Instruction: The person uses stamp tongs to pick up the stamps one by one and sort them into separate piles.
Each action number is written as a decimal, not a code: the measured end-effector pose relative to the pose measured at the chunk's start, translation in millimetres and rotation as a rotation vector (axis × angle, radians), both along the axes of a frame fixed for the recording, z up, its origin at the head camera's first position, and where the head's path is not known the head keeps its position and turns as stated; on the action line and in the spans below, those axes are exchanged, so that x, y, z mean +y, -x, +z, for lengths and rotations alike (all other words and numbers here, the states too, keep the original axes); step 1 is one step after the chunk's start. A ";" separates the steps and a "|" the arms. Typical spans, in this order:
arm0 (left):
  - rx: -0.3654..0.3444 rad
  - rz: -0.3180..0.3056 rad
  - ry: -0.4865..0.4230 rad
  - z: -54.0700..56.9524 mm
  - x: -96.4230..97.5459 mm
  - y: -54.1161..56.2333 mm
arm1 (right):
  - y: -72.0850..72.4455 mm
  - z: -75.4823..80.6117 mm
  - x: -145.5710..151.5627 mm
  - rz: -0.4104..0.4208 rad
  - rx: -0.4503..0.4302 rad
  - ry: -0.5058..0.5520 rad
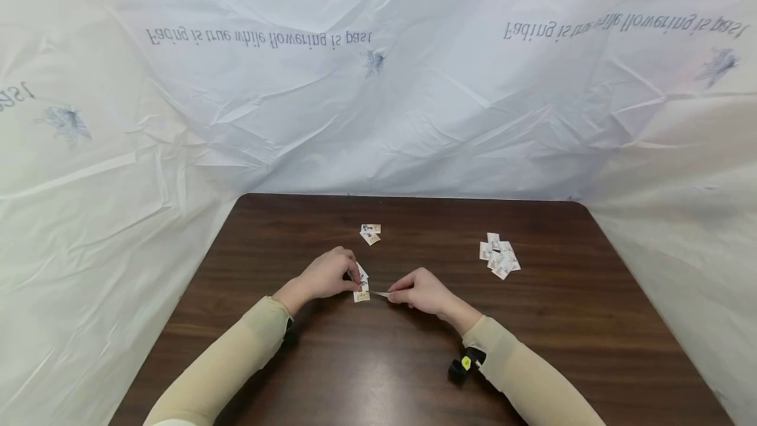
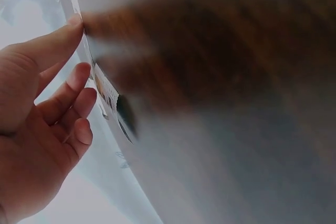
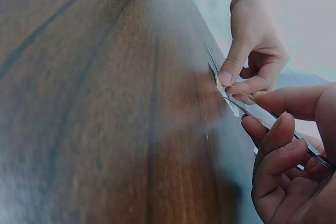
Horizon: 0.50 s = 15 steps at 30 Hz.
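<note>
Small stamps (image 1: 361, 296) lie in a short overlapping row near the table's middle. My left hand (image 1: 328, 273) bends over them, thumb and index fingertip together at one stamp. In the left wrist view the thumb of the left hand (image 2: 39, 103) meets a thin stamp edge, while the other fingers curl loosely; a printed stamp (image 2: 106, 85) sits beyond. My right hand (image 1: 422, 292) holds slim metal tweezers (image 3: 270, 128) between thumb and fingers. The tweezers' tips reach the stamp edge (image 3: 220, 85) beside the left fingertips. Whether they grip it, I cannot tell.
Two stamps (image 1: 370, 234) lie farther back on the dark wood table (image 1: 284, 229). Off to the right is a loose pile of several stamps (image 1: 499, 256). A white printed sheet (image 1: 378, 104) hangs behind the table's far edge and along both sides.
</note>
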<state>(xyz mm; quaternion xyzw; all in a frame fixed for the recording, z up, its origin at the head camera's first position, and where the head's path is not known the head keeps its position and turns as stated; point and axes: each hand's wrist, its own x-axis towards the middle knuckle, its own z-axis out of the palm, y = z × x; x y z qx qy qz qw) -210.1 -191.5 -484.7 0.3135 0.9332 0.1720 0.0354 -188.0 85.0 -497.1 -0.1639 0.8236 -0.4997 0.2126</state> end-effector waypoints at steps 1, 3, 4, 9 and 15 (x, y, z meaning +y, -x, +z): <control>0.000 0.003 0.000 0.0 0.1 0.3 | 0.0 -0.3 -0.5 0.001 0.001 0.002; -0.004 0.010 0.001 -0.2 0.1 0.7 | 0.1 -1.0 -1.7 0.004 -0.001 0.007; -0.006 0.015 0.000 -0.2 0.3 0.8 | 0.2 -1.3 -2.4 0.007 -0.003 0.011; -0.009 0.032 0.008 -0.6 0.5 0.5 | -1.8 -2.0 -2.0 0.001 0.003 0.016; -0.017 0.023 0.009 0.5 -1.7 -0.9 | -6.1 -0.1 3.3 -0.015 0.002 0.002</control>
